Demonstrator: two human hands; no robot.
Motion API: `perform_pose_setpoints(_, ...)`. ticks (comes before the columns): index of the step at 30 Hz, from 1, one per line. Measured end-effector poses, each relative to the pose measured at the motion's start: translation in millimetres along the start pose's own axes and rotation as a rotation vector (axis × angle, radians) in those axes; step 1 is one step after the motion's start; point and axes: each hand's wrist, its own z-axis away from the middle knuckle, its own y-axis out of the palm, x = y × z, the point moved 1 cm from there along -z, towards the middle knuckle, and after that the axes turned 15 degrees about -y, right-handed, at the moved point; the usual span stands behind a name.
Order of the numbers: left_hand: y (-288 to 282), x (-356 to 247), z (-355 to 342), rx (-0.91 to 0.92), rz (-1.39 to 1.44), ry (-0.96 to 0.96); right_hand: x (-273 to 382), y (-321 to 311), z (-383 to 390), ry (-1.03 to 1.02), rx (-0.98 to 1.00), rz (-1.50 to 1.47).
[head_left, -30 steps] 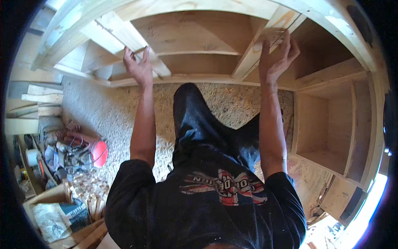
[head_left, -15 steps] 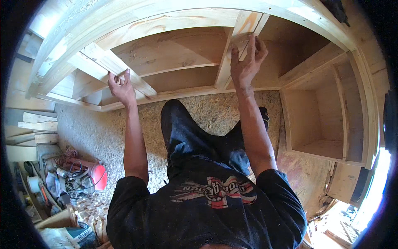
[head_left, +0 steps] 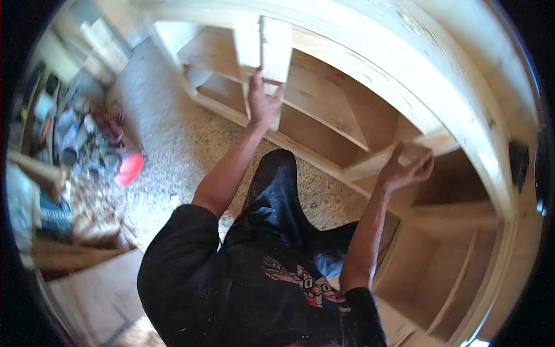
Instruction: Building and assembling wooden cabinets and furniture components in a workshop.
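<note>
A long, pale wooden cabinet frame [head_left: 324,159] with open compartments lies before me. My left hand [head_left: 265,104] is against a pair of upright boards [head_left: 276,49] with a dark gap between them. Its index finger points up along the gap and its thumb is apart, on the right-hand board. To the right, my right hand [head_left: 399,170] is at another upright divider [head_left: 370,163], its fingers bent inward. Motion blur hides whether anything small is between those fingers.
A smaller open compartment [head_left: 422,269] stands at the right end of the frame. On the rough floor [head_left: 153,104] at left lie a red rounded object [head_left: 129,169], tools and wood offcuts. A pale panel [head_left: 95,295] lies at lower left. My bent knee [head_left: 277,168] is close to the frame.
My view has turned left, so the cabinet appears tilted down to the right. My left hand has come onto the face of the boards; my right hand's fingers have curled in.
</note>
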Motion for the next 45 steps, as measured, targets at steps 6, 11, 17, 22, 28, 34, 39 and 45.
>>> perform_pose_setpoints(6, -10.2, -5.2, 7.0, -0.013, -0.130, 0.004, -5.7, 4.0, 1.8, -0.126, -0.014, 0.088)
perform_pose_setpoints(11, -14.3, 1.2, 8.6, -0.014, -0.049, 0.073, -7.0, 6.7, -0.2, -0.229, -0.057, 0.221)
perform_pose_setpoints(17, -9.8, 21.9, 12.8, 0.004, -0.025, 0.062, -9.1, 2.8, -0.6, -0.154, 0.002, 0.150)
perform_pose_setpoints(22, -11.0, 34.9, 12.2, 0.095, 0.164, 0.088, 2.1, -3.8, -4.9, -0.088, -0.027, 0.095)
perform_pose_setpoints(28, -27.4, 33.3, 10.2, 0.194, 0.088, 0.060, -4.7, -61.6, -48.3, -0.070, -0.031, 0.144)
perform_pose_setpoints(34, -24.4, 23.3, 15.3, 0.171, 0.078, 0.083, -39.3, -134.7, -96.9, -0.169, -0.122, 0.282)
perform_pose_setpoints(39, -29.0, 28.6, 27.3, 0.009, -0.133, 0.127, -82.5, -163.5, -89.7, -0.158, -0.116, 0.343)
perform_pose_setpoints(45, -73.2, 28.2, 77.1, 0.485, -0.394, 0.045, -91.2, -211.5, -51.8, 0.180, 0.251, 0.171)
